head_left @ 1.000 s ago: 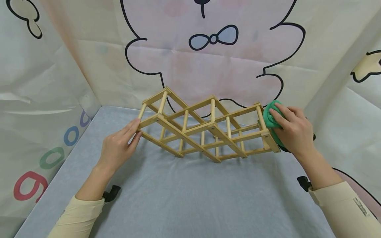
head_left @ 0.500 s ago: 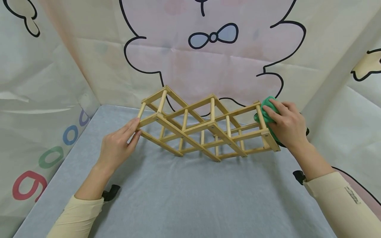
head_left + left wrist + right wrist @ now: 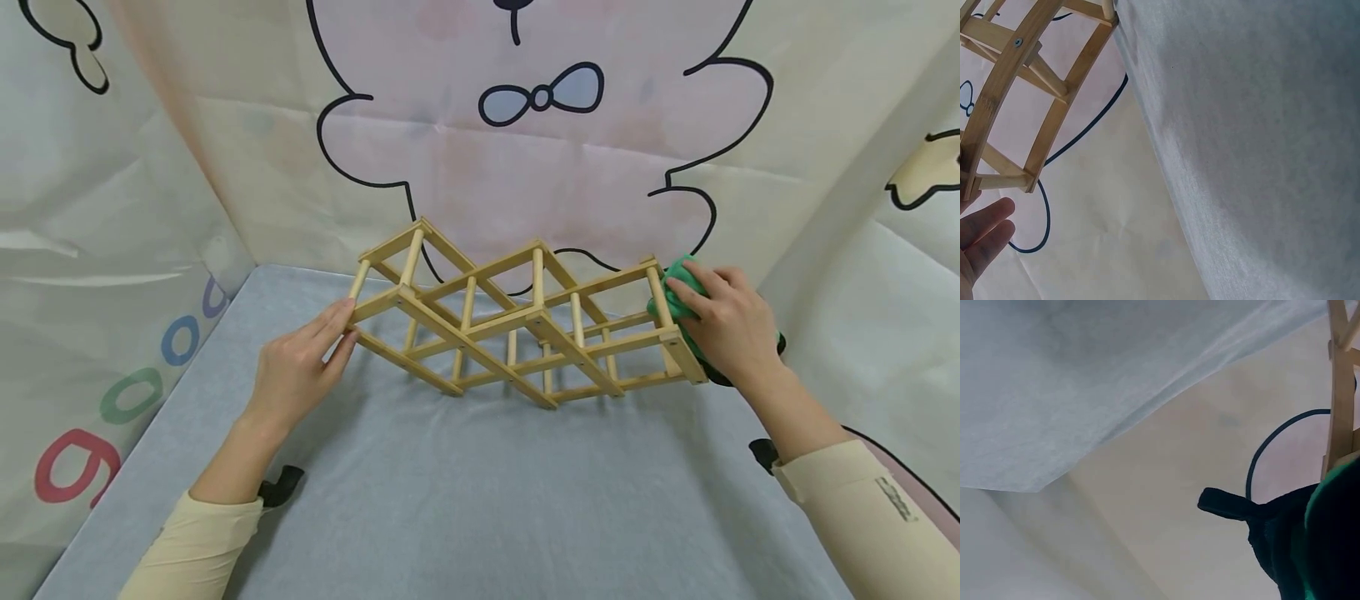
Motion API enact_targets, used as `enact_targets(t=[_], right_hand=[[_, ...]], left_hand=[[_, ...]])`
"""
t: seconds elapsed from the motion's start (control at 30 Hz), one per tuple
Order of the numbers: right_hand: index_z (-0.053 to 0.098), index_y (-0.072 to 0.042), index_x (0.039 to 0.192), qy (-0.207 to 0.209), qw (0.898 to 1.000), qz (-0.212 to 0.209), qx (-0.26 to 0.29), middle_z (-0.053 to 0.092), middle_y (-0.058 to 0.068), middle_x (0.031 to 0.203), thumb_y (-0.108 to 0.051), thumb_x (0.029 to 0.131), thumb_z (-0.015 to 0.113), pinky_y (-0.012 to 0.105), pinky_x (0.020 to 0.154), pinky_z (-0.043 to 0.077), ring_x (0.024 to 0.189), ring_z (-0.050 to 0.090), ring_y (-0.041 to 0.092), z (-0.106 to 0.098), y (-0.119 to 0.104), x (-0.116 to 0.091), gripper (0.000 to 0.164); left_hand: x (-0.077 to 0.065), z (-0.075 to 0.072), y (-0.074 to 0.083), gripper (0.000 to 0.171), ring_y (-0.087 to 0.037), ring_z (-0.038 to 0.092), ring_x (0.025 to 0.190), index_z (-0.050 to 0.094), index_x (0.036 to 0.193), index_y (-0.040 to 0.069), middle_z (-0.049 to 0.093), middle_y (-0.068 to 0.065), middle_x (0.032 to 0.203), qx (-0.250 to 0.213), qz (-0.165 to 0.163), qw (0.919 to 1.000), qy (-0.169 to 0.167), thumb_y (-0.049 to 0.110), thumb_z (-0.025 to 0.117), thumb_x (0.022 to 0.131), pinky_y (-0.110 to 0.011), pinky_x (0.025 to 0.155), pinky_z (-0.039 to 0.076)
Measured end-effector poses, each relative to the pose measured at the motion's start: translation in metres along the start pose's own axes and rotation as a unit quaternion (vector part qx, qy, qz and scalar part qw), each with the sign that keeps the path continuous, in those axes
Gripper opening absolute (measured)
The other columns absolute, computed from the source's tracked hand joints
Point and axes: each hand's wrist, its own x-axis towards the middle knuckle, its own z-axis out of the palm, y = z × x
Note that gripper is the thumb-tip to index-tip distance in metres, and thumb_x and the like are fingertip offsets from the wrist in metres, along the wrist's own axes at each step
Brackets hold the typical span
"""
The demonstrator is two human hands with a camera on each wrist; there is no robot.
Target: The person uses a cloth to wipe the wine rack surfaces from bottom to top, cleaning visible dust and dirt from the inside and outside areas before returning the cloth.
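Note:
A light wooden lattice rack, looking like a folding wine rack, stands zigzag on the blue-grey cloth. At its left end my left hand pinches a corner between thumb and fingers. The left wrist view has the rack at upper left, with fingertips below its end. My right hand grips a bunched green cloth and presses it to the rack's right end post. In the right wrist view the cloth looks dark with a green edge and a loop; it hides the fingers.
The blue-grey covered table spreads in front of the rack. Behind it hangs a printed backdrop with a bow tie drawing, and fabric walls stand at left and right. Black straps or mounts sit at both wrists.
My right hand moved the green cloth a little left and up along the end post, then slightly back down and right. The rack and my left hand stay in place.

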Motion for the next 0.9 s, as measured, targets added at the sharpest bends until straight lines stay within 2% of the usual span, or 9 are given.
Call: enact_targets(t=[0.27, 0.43, 0.63, 0.8, 0.9], right_hand=[[0.076, -0.005, 0.122, -0.021, 0.999, 0.022, -0.009, 0.065, 0.022, 0.134, 0.009, 0.068, 0.091, 0.067, 0.061, 0.057, 0.109, 0.059, 0.05, 0.002, 0.005, -0.012, 0.058], [0.077, -0.006, 0.123, -0.004, 1.0, 0.025, 0.0, 0.066, 0.021, 0.135, 0.01, 0.07, 0.09, 0.067, 0.059, 0.056, 0.108, 0.06, 0.049, 0.001, -0.001, -0.001, 0.057], [0.077, -0.006, 0.124, 0.005, 1.0, 0.015, 0.006, 0.066, 0.022, 0.135, 0.011, 0.072, 0.087, 0.067, 0.064, 0.058, 0.108, 0.06, 0.049, -0.002, -0.011, 0.018, 0.056], [0.076, -0.005, 0.124, -0.007, 1.0, 0.016, 0.013, 0.065, 0.024, 0.134, 0.009, 0.07, 0.09, 0.068, 0.068, 0.058, 0.109, 0.059, 0.05, -0.009, -0.011, 0.018, 0.057], [0.076, -0.006, 0.123, -0.013, 1.0, 0.018, 0.01, 0.065, 0.023, 0.134, 0.011, 0.07, 0.088, 0.07, 0.066, 0.056, 0.11, 0.058, 0.051, -0.018, -0.008, 0.018, 0.056]], left_hand=[[0.001, 0.001, 0.0, 0.053, -0.039, 0.076, 0.077, 0.069, 0.137, 0.003, 0.072, -0.014, 0.129, 0.001, 0.006, 1.0, -0.002, 0.004, 0.081, 0.086, -0.048, 0.042, 0.051], [0.0, -0.001, -0.001, 0.05, -0.04, 0.076, 0.082, 0.068, 0.137, 0.002, 0.072, -0.015, 0.129, 0.006, 0.003, 0.9999, -0.007, 0.006, 0.08, 0.089, -0.05, 0.046, 0.054], [-0.001, -0.002, -0.001, 0.055, -0.04, 0.077, 0.085, 0.069, 0.137, 0.003, 0.072, -0.013, 0.13, 0.002, 0.0, 0.9999, 0.012, 0.002, 0.082, 0.084, -0.052, 0.046, 0.054], [-0.001, 0.0, -0.001, 0.054, -0.04, 0.076, 0.082, 0.069, 0.137, 0.004, 0.072, -0.012, 0.131, 0.002, 0.003, 1.0, 0.009, 0.004, 0.082, 0.085, -0.052, 0.045, 0.053], [0.0, 0.002, 0.0, 0.054, -0.04, 0.076, 0.08, 0.069, 0.137, 0.004, 0.072, -0.012, 0.13, 0.001, 0.005, 0.9999, 0.01, 0.003, 0.082, 0.084, -0.051, 0.044, 0.052]])
